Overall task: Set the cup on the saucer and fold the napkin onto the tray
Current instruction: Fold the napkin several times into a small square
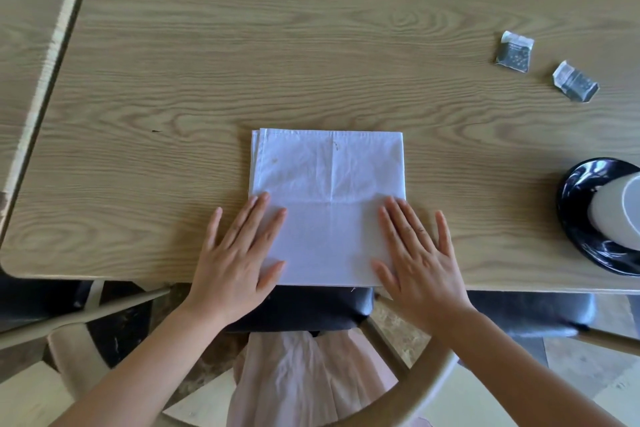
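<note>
Napkin (329, 204), folded square, lies on the table (173, 80) at its near edge, pinned under both flat, spread hands: left hand (239, 253) on its left edge, right hand (415, 253) on its right. Far right of the right hand, the cup (616, 211) stands on the saucer (575, 218); two packets (514, 52) lie beyond, well apart.

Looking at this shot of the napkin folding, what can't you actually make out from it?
- Tray: none shows in the head view; it may lie outside the frame.
- Cup and saucer: cut off by the right edge, so any handle or contents stay unseen.
- Two small packets: print too small to read.
- Napkin: near corners hidden under the left hand and right hand; layer count unclear.
</note>
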`<state>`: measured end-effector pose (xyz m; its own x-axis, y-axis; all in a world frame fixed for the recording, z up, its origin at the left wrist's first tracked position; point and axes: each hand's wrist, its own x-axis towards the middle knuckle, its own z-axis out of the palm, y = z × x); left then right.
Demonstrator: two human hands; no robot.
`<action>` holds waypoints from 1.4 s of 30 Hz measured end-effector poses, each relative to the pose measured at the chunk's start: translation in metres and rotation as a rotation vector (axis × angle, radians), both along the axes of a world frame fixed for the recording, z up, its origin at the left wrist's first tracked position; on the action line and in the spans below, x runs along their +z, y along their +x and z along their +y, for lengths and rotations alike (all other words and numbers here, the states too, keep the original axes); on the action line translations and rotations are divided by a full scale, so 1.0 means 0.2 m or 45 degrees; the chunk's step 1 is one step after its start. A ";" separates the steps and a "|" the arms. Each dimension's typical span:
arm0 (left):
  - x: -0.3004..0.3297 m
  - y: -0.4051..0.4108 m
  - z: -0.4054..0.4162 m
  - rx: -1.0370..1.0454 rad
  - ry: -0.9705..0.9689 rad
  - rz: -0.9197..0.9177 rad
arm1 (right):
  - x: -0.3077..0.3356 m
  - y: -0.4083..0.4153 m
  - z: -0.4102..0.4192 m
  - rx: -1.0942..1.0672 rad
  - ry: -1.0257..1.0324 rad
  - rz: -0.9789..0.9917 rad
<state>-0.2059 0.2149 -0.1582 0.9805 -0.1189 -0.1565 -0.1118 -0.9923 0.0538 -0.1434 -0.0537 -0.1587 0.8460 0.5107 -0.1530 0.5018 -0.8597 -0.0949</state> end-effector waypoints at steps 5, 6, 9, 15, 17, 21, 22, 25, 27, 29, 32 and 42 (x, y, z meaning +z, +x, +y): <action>0.02 0.00 0.06 -0.155 0.026 0.046 | 0.01 0.00 -0.01 0.067 -0.004 0.015; 0.02 0.00 0.09 -0.199 0.043 0.050 | 0.01 0.00 -0.02 0.094 -0.005 0.027; 0.05 0.00 0.15 -0.313 0.058 0.059 | 0.02 0.01 -0.05 0.210 -0.022 0.029; 0.10 -0.03 0.21 -0.360 -0.194 -0.078 | 0.04 0.05 -0.16 0.423 0.133 -0.075; 0.10 -0.03 0.20 -0.319 -0.273 -0.153 | 0.04 0.06 -0.19 0.452 0.214 -0.065; 0.07 -0.04 0.16 -0.207 -0.359 -0.273 | 0.05 0.07 -0.18 0.411 0.358 -0.114; 0.06 -0.04 0.15 -0.157 -0.392 -0.300 | 0.05 0.08 -0.17 0.372 0.411 -0.135; 0.04 -0.03 0.12 0.026 -0.517 -0.416 | 0.03 0.07 -0.14 0.192 0.641 -0.128; 0.03 -0.01 0.08 0.155 -0.572 -0.514 | 0.02 0.06 -0.11 0.020 0.804 -0.084; 0.03 0.02 0.03 0.306 -0.580 -0.637 | 0.02 0.05 -0.07 -0.149 0.889 -0.111; 0.04 0.07 -0.06 0.634 -0.640 -0.669 | 0.03 0.05 0.02 -0.412 0.941 -0.164; 0.02 0.16 -0.16 0.940 -0.566 -0.649 | 0.03 0.14 0.13 -0.893 0.875 -0.140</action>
<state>-0.1734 0.1819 -0.1551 0.7702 0.6009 0.2137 0.4111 -0.7240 0.5540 -0.1161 -0.0285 -0.1530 0.9827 -0.1636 0.0867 -0.0643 -0.7409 -0.6685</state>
